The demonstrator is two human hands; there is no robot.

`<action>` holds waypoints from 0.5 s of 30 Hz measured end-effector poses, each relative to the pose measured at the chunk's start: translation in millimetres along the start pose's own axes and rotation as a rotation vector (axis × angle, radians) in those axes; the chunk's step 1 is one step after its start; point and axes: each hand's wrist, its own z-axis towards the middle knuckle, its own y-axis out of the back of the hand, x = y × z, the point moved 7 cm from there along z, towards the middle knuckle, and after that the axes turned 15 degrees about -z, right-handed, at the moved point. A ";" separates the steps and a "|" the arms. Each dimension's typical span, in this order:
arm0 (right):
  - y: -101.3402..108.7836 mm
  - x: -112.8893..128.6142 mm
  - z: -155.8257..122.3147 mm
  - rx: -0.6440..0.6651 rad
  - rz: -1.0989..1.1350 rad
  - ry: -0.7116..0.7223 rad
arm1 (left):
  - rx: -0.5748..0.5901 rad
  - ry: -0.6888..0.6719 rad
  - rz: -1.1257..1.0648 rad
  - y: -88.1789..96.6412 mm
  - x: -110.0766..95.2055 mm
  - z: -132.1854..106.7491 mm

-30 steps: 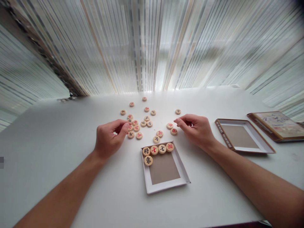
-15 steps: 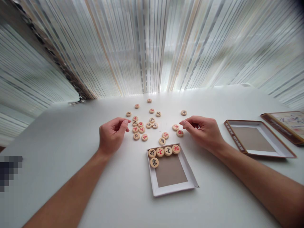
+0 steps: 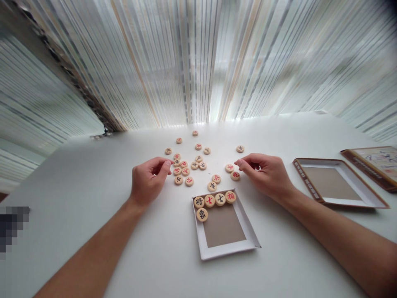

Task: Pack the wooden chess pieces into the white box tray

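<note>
My left hand (image 3: 150,179) hovers at the left edge of a cluster of round wooden xiangqi pieces (image 3: 185,171), its fingers curled and thumb against the index finger; no piece shows in it. My right hand (image 3: 266,173) is also closed, thumb and index tips together, just right of a red-marked piece (image 3: 229,168) and another red-marked piece (image 3: 235,176). No piece shows between those tips either. Between my forearms lies an open shallow box tray (image 3: 228,249). Four pieces line its far side, and a black-marked piece (image 3: 202,215) sits below the left one.
A second open box part (image 3: 356,203) with a brown printed side lies to the right, beside a printed box lid (image 3: 369,169). More loose pieces, such as one black-marked piece (image 3: 240,149), are scattered farther back on the white table (image 3: 161,256). Striped blinds (image 3: 201,62) hang behind it.
My left hand has shifted slightly right, closer to the cluster. The right hand stays nearly still, and the whole view has tilted a little. The pieces keep their places.
</note>
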 end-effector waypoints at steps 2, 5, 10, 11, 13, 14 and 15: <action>-0.6 0.0 -0.2 -0.001 0.008 0.004 | 0.031 -0.037 0.017 -2.9 -4.8 -1.8; -1.3 0.5 0.0 -0.006 0.016 0.015 | 0.073 -0.085 0.037 -6.9 -10.5 -4.6; -1.2 1.7 0.2 -0.007 0.007 0.021 | 0.076 -0.094 0.068 -7.4 -9.4 -4.4; -1.1 1.8 0.1 -0.005 0.007 0.021 | 0.074 -0.089 0.075 -7.0 -8.4 -3.9; -1.2 1.7 -0.1 -0.002 0.009 0.020 | 0.069 -0.079 0.085 -6.0 -7.1 -2.9; -1.3 1.7 -0.2 -0.001 0.011 0.021 | 0.066 -0.074 0.091 -5.5 -6.8 -2.4; -1.3 1.7 -0.3 -0.002 0.012 0.023 | 0.064 -0.069 0.096 -5.1 -6.6 -2.0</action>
